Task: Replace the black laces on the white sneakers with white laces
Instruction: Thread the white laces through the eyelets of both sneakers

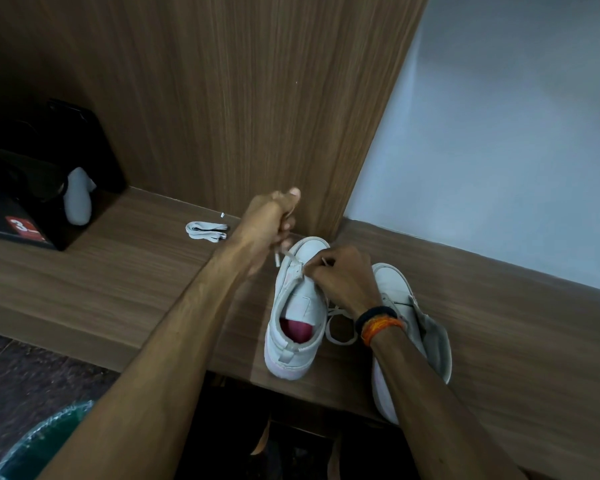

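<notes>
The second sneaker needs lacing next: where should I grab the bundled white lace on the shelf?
Pinch the bundled white lace across its middle, coming from above. It lies flat in a folded bundle on the wooden shelf, apart from other things, so a mid-bundle pinch should lift all the strands together.

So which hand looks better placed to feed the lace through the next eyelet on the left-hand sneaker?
Probably the right hand: it pinches the white lace right at the sneaker eyelets. The left hand is raised above the toe, pulling the lace's other end taut.
</notes>
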